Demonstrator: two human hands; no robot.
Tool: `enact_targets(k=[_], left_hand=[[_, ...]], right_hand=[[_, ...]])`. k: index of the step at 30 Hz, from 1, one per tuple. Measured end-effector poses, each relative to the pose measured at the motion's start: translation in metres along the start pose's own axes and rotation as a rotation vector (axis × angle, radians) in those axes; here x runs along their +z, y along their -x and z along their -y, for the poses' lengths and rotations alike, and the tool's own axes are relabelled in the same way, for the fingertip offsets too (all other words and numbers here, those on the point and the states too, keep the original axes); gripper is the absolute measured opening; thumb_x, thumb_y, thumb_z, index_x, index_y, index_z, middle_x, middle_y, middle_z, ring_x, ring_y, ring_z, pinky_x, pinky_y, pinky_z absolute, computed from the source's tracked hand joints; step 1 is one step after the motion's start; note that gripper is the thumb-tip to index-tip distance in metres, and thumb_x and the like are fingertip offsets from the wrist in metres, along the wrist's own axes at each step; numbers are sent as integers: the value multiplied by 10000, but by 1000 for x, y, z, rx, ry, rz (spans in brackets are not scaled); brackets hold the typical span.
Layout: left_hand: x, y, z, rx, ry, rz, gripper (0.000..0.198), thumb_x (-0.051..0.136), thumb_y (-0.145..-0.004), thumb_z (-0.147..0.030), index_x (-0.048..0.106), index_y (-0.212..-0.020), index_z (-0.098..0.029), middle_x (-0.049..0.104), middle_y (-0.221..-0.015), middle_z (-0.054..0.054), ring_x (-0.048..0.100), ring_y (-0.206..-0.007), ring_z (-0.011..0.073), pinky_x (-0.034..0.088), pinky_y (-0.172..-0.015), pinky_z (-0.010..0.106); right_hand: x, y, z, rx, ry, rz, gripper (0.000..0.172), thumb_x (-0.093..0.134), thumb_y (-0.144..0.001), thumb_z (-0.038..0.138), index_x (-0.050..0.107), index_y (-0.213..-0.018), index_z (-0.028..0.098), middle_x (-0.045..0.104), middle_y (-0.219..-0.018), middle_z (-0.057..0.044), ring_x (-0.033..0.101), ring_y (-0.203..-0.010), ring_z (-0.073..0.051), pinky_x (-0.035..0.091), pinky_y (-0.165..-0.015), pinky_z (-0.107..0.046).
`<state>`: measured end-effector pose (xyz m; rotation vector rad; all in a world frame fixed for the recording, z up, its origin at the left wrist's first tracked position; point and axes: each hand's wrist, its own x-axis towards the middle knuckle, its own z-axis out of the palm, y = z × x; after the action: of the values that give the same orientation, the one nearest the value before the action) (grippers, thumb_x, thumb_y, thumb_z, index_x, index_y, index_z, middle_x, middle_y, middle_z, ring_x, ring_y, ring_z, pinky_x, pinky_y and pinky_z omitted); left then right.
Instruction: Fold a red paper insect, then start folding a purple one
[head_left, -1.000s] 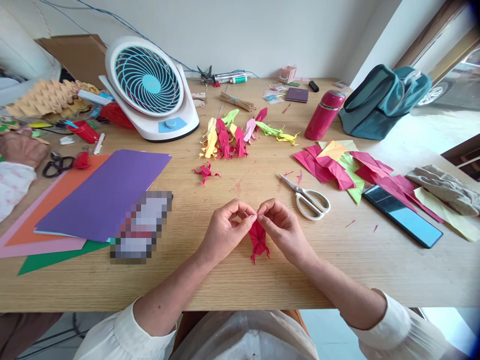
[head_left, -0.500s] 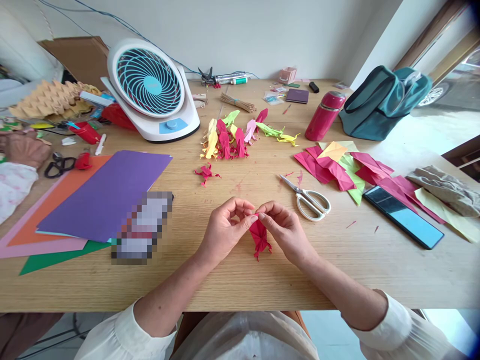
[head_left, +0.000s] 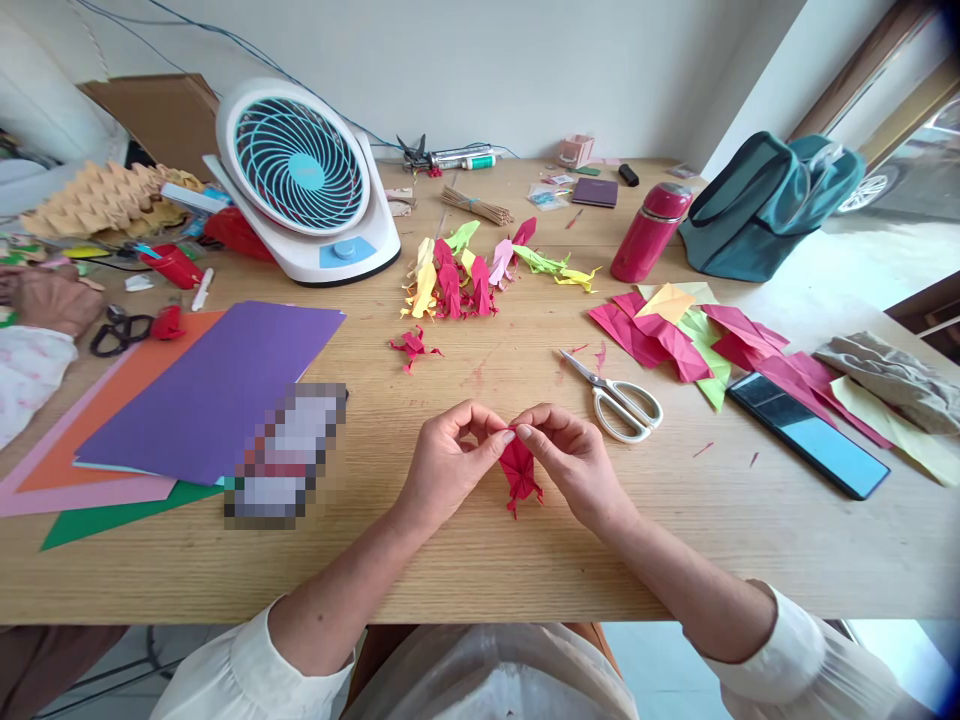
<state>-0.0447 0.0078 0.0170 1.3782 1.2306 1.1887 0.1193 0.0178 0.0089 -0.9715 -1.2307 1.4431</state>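
A small red folded paper figure (head_left: 518,476) hangs between my two hands just above the wooden table (head_left: 465,560). My left hand (head_left: 447,462) pinches its top edge from the left, fingers curled. From the other side my right hand (head_left: 570,458) pinches the same top edge, thumb and forefinger tips nearly meeting the left ones. White-handled scissors (head_left: 621,400) lie just right of my right hand. One loose red folded figure (head_left: 412,347) lies farther up the table, with a pile of several coloured folded figures (head_left: 469,270) beyond it.
Large coloured paper sheets (head_left: 202,390) lie at the left, a white and teal fan (head_left: 304,180) behind them. Folded pink, yellow and green papers (head_left: 679,325), a phone (head_left: 806,432), a red bottle (head_left: 649,230) and a teal bag (head_left: 765,200) are at the right. Another person's hand (head_left: 49,300) rests far left.
The red figure has shifted very slightly up between my fingertips, and both hands have barely moved. The view has crept a little to the left.
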Motion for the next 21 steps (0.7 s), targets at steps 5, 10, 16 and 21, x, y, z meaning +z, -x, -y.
enact_targets(k=[5, 10, 16, 21], left_hand=[[1, 1, 1, -3, -18, 5, 187, 759, -809, -318, 655, -768, -168, 659, -716, -11, 584, -620, 102, 468, -580, 209], [3, 2, -2, 3, -42, 11, 188, 755, -804, -322, 655, -774, -165, 667, -737, -2, 591, -616, 108, 480, -582, 221], [1, 2, -6, 42, -77, 4, 186, 724, -832, -315, 654, -739, -168, 657, -707, -1, 586, -633, 111, 469, -581, 210], [3, 4, -7, 75, -101, -2, 192, 710, -842, -305, 642, -723, -171, 648, -689, -2, 573, -615, 109, 461, -570, 209]], right_hand=[[1, 0, 1, -14, -5, 12, 303, 763, -813, 483, 657, -797, 199, 609, -718, -1, 525, -643, -127, 452, -596, -258], [1, 1, 5, -32, 32, 15, 328, 737, -833, 499, 622, -782, 196, 568, -702, 11, 489, -617, -117, 430, -578, -251], [2, 2, 5, -61, 66, 21, 333, 711, -855, 512, 604, -787, 204, 555, -692, 8, 478, -611, -122, 418, -552, -248], [2, 2, 2, -89, 112, 19, 339, 681, -877, 519, 585, -787, 207, 538, -701, 14, 464, -607, -117, 404, -560, -249]])
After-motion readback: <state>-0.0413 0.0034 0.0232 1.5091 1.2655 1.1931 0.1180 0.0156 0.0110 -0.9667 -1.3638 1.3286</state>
